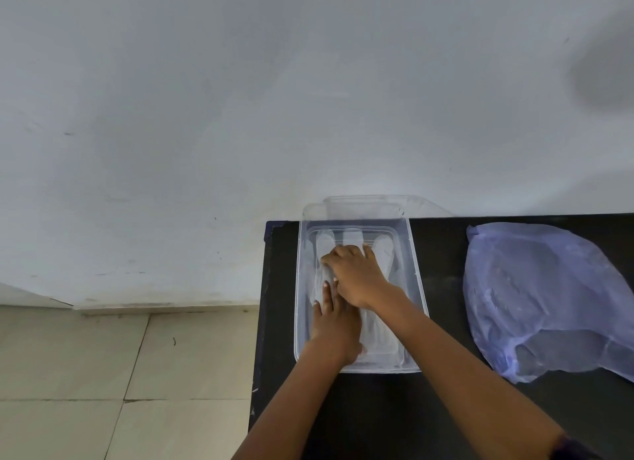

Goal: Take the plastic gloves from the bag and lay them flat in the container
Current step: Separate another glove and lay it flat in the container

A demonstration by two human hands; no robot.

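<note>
A clear plastic container (pixel 417 281) stands on the black table (pixel 442 408), near its left edge. Thin clear plastic gloves (pixel 386 253) lie flat inside, fingers pointing toward the wall. My left hand (pixel 334 325) rests palm down on the gloves in the near half, fingers straight. My right hand (pixel 355 276) crosses over it and presses on the gloves in the middle of the container, fingers bent down. A pale blue plastic bag (pixel 545 298) lies flat on the table to the right, apart from the container.
A clear lid (pixel 363 205) leans against the white wall behind the container. The table's left edge (pixel 264 305) runs just left of the container, with a tiled floor (pixel 120 373) below.
</note>
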